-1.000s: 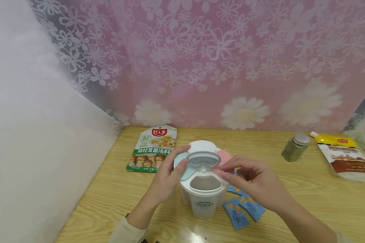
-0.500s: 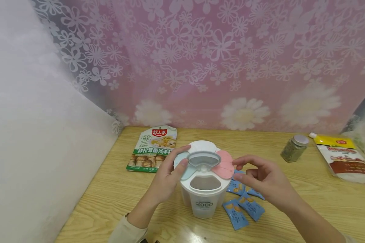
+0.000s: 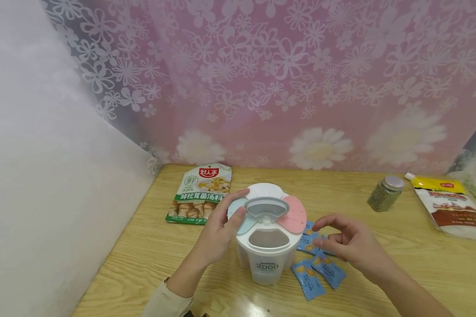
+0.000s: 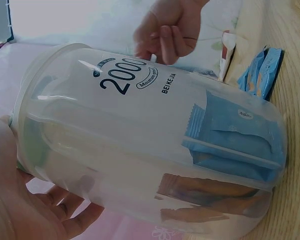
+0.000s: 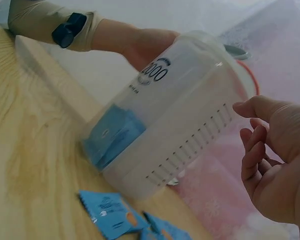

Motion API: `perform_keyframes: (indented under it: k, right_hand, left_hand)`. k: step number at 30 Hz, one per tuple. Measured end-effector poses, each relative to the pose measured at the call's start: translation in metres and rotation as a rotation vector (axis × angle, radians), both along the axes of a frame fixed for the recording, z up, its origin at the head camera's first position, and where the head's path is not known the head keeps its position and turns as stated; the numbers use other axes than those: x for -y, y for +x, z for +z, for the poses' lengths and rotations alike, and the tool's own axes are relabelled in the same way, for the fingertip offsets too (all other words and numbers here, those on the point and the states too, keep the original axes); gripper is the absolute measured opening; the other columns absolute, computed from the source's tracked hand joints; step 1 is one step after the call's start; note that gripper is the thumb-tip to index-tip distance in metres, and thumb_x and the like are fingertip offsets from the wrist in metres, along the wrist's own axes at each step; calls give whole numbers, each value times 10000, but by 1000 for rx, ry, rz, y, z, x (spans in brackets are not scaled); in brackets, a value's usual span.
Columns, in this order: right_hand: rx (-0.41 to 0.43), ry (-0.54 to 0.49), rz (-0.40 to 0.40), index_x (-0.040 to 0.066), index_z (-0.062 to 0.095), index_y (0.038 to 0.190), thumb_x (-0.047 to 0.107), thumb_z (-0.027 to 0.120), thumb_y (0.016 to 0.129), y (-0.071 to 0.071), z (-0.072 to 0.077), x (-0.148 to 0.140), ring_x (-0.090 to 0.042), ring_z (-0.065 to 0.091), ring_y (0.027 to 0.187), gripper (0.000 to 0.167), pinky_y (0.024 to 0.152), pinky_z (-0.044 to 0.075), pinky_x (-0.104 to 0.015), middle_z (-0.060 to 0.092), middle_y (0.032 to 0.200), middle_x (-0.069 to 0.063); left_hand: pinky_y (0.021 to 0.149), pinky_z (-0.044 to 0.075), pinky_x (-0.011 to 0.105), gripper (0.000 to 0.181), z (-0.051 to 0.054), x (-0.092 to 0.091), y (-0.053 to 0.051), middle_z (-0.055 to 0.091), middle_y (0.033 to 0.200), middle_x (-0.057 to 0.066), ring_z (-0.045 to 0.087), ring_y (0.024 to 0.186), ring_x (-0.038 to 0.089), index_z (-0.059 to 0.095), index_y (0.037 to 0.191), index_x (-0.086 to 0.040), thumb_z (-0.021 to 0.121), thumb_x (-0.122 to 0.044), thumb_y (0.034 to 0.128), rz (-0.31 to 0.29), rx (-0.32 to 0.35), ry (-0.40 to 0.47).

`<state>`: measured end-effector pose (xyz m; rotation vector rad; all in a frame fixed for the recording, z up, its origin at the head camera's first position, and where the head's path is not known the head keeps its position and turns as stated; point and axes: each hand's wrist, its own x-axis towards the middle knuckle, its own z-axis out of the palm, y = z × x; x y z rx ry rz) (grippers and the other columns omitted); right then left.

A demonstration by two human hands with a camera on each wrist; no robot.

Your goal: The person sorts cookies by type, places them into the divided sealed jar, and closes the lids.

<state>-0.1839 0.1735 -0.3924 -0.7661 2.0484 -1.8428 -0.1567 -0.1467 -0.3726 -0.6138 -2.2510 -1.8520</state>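
A clear storage container [image 3: 266, 269] with a white lid stands upright on the table. Its lid has white, pale blue and pink [image 3: 296, 215] flaps lying down, while a grey flap [image 3: 266, 208] is raised behind an uncovered front opening. My left hand [image 3: 216, 231] grips the lid's left side, thumb on top. Through the wall, blue packets [image 4: 235, 135] show in one compartment and brown-orange packets [image 4: 205, 192] in another. My right hand [image 3: 349, 244] hovers right of the container, apart from it, fingers loosely bent with nothing between them. Below it lie several blue packets [image 3: 308, 279].
A green and white soup-seasoning pouch [image 3: 200, 193] lies behind the container to the left. Farther right are a glass jar [image 3: 385, 193] of dried green herbs and a yellow, white and brown spouted pouch [image 3: 448, 204]. A flowered curtain [image 3: 262, 88] hangs along the table's back.
My right hand has left the pink flap, which it was touching, and moved right and down over the blue packets. My left hand keeps its grip on the container.
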Motion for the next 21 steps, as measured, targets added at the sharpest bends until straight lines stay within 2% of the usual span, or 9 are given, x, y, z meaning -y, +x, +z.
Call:
perform_keyframes:
  k: [3, 4, 7, 10, 13, 16, 18, 21]
  right_hand:
    - [46, 69, 10, 9, 585, 1216, 22, 655, 939, 0, -9, -1, -259, 248, 494, 286, 396, 251, -387, 529, 633, 132]
    - [60, 84, 18, 15, 589, 1230, 33, 664, 936, 1, -12, -1, -260, 246, 491, 304, 391, 245, -390, 550, 647, 135]
    - [61, 129, 25, 5, 586, 1278, 61, 707, 910, 1, -20, -2, -211, 276, 473, 392, 375, 243, -370, 668, 861, 113]
    - [26, 127, 66, -27, 560, 1330, 41, 714, 898, 1, -28, -4, -142, 368, 465, 463, 382, 325, -332, 675, 1214, 25]
    - [15, 94, 146, -57, 514, 1371, 3, 707, 890, -2, -38, -7, -146, 387, 468, 521, 397, 362, -316, 651, 1278, -68]
    - [15, 67, 228, -70, 468, 1405, -18, 705, 883, -4, -49, -10, -233, 344, 466, 576, 384, 339, -327, 610, 1326, -166]
    - [8, 78, 256, -46, 458, 1426, -7, 721, 874, -6, -55, -11, -265, 298, 477, 613, 371, 300, -315, 577, 1344, -226]
    - [-37, 131, 274, 10, 468, 1444, 36, 756, 858, -6, -62, -11, -280, 308, 475, 653, 373, 346, -268, 539, 1350, -299]
  left_hand:
    - [879, 571, 304, 396, 0, 0, 0, 581, 1335, 89, 634, 1101, 160, 474, 1460, -211, 469, -211, 1064, 3, 1, 0]
    - [878, 571, 303, 395, 0, 0, 0, 581, 1338, 85, 633, 1102, 160, 475, 1459, -214, 470, -213, 1064, 4, 3, 0]
    - [878, 571, 304, 395, 0, 0, -1, 576, 1347, 83, 632, 1109, 162, 471, 1461, -215, 468, -212, 1065, -3, 4, 2]
    - [886, 568, 302, 395, -2, 0, -1, 572, 1350, 86, 627, 1116, 163, 470, 1461, -210, 465, -208, 1066, -5, 5, 2]
    - [888, 566, 301, 396, -2, 0, -1, 574, 1347, 85, 626, 1117, 166, 467, 1462, -210, 464, -204, 1066, -4, 3, 0]
    - [893, 564, 302, 395, -1, 0, -1, 576, 1344, 79, 624, 1121, 169, 467, 1461, -216, 463, -205, 1066, 0, 0, -3]
    - [895, 563, 301, 394, -1, 0, -1, 579, 1339, 78, 623, 1122, 167, 467, 1460, -217, 463, -206, 1067, 2, -1, -4]
    - [897, 563, 302, 394, 0, 0, -1, 575, 1347, 76, 619, 1128, 167, 468, 1460, -217, 464, -207, 1066, -3, 3, -1]
